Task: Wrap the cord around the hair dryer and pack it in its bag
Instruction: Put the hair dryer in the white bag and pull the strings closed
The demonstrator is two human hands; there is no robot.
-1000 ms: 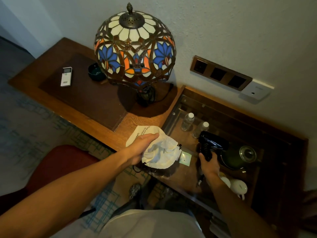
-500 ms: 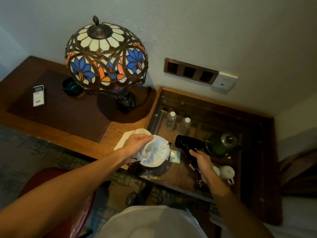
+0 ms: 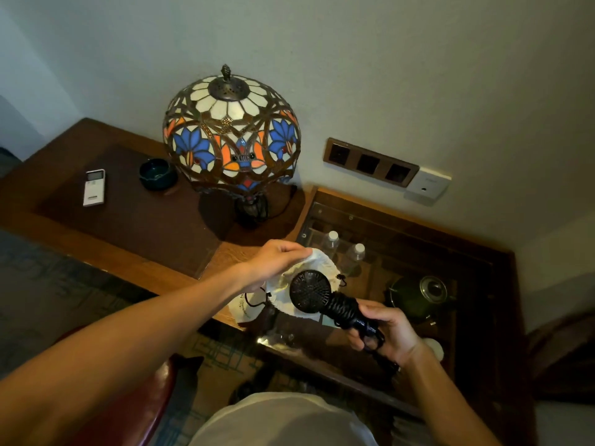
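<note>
A black hair dryer [image 3: 309, 290] is held in the air over the glass table top, its round rear grille facing me. Its black cord [image 3: 346, 309] is coiled tightly around the handle. My right hand [image 3: 384, 329] grips that handle at the low end. Just behind the dryer's head hangs a white drawstring bag [image 3: 283, 288] with dark cords and some print on it. My left hand [image 3: 273, 257] pinches the bag's upper rim and holds it up, so the bag's mouth faces the dryer.
A stained-glass lamp [image 3: 231, 133] stands on the wooden desk [image 3: 106, 249], with a white remote [image 3: 94, 187] and a dark ashtray [image 3: 157, 173] to its left. Under the glass top [image 3: 380, 226] are two water bottles [image 3: 343, 247] and a green kettle [image 3: 418, 294]. A red chair [image 3: 135, 410] stands below.
My right hand lifted the dryer off the glass and swung it left to the bag, grille now facing me. My left hand raised the bag's rim. The camera view shifted.
</note>
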